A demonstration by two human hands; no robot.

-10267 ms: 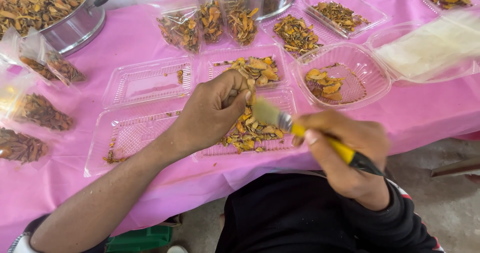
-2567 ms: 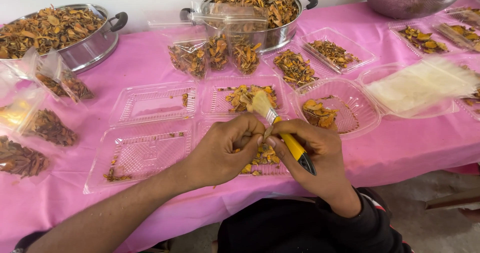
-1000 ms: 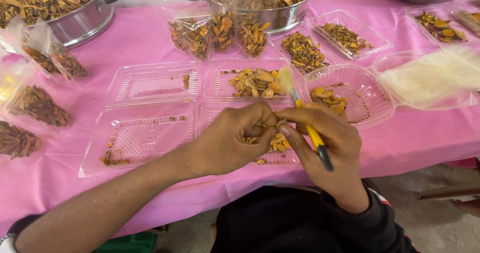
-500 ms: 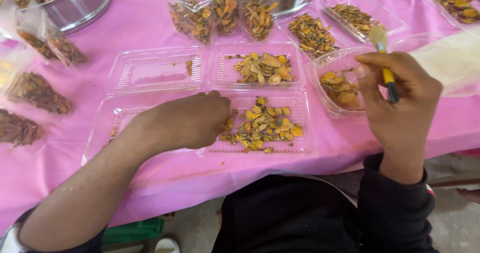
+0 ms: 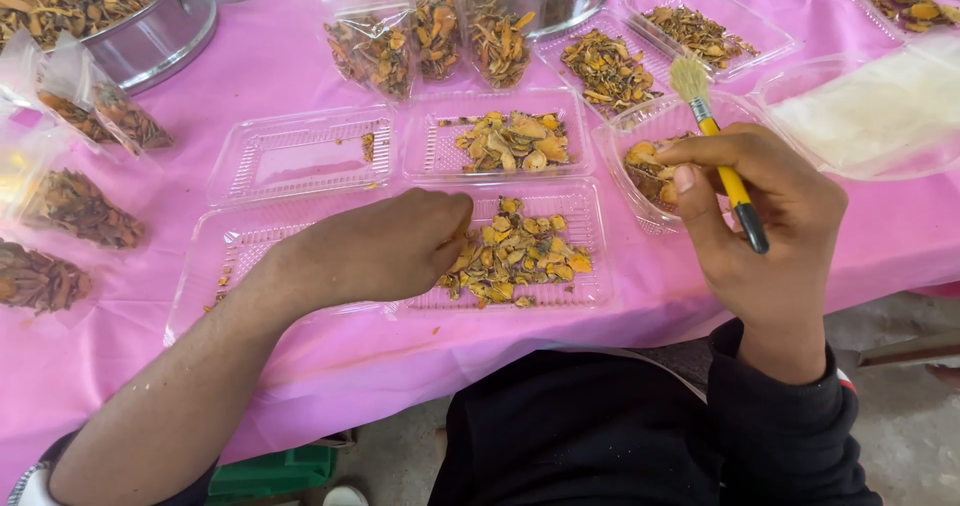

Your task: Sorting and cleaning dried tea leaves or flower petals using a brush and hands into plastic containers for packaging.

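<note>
My left hand [image 5: 385, 246] rests fingers-down at the left edge of a heap of dried orange-yellow slices [image 5: 520, 251] in a clear plastic tray [image 5: 590, 288] near the table's front edge; whether it grips a slice is hidden. My right hand [image 5: 765, 221] hovers to the right, shut on a yellow-handled paintbrush [image 5: 722, 161] with pale bristles pointing up and away. Below the brush sits a round clear container [image 5: 625, 181] holding a few slices.
Pink cloth [image 5: 270, 76] covers the table. A clear tray [image 5: 300, 156] stands nearly bare behind my left arm, another tray [image 5: 510, 141] holds slices. Filled bags [image 5: 375, 51] and steel pots [image 5: 150, 41] line the back. Bagged slices [image 5: 75, 211] lie at left.
My hands, pinched together over the front tray a second ago, have parted. The left one dropped to the heap of slices; the right one swung right with the brush.
</note>
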